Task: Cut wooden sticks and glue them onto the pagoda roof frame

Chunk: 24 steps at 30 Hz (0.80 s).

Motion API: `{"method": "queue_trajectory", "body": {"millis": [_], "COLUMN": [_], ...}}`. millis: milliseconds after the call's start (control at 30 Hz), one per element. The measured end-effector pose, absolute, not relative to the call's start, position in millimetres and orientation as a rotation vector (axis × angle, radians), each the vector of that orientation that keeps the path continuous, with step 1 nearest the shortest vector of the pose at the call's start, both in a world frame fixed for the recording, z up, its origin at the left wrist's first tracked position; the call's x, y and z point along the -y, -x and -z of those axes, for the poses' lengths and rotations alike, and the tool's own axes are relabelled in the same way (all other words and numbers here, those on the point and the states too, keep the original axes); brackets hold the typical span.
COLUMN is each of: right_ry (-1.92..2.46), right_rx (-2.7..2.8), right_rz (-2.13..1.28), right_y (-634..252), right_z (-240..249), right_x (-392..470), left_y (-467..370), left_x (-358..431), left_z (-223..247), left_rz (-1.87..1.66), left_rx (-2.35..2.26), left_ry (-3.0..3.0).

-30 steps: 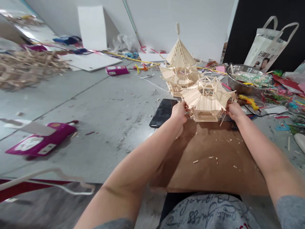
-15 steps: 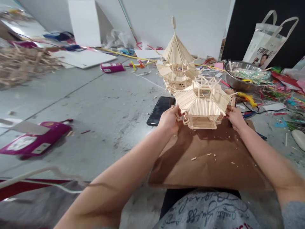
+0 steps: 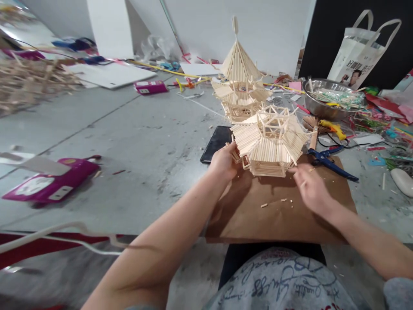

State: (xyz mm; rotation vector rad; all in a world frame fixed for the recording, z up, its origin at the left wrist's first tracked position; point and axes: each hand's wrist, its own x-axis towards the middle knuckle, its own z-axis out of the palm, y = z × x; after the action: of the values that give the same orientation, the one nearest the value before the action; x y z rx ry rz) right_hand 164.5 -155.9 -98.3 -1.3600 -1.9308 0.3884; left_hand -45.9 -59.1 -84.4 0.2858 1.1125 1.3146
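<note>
Head view: stick model (image 3: 269, 146) at twelve o'clock from the shirt (image 3: 280, 280). Best supported low by its frame, I judge, sparing thin roof edges. Left hand (image 3: 223, 162) gripping its eight-o'clock side, reaching in from seven; right hand (image 3: 310, 187) blurred near its four o'clock, fingers forward, apart from left; whether pinching anything, can't tell.

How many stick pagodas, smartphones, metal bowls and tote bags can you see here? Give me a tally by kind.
Stick pagodas: 2
Smartphone: 1
Metal bowl: 1
Tote bag: 1
Total: 5
</note>
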Motion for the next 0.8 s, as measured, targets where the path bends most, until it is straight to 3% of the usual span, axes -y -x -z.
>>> {"method": "queue_trajectory", "body": {"millis": [133,267,500,800], "right_ry": [0.947,0.917,1.354,1.580], "right_rx": [2.635,2.849,2.696,2.316], "right_rz": [-0.476,-0.520,-0.393,-0.177], "right_y": [-106,-95,-198,-293], "right_z": [113,127,132,149], "right_x": [190,189,179,158], "left_y": [43,40,34,36], "left_x": [63,68,69,75], "left_z": [82,79,79,82], "left_rz": [-1.305,-1.285,-1.241,-1.230], "left_rx": [-1.138,-1.091,-1.087,-1.094], "left_ry": [-0.283,-0.289,-0.298,-0.328]}}
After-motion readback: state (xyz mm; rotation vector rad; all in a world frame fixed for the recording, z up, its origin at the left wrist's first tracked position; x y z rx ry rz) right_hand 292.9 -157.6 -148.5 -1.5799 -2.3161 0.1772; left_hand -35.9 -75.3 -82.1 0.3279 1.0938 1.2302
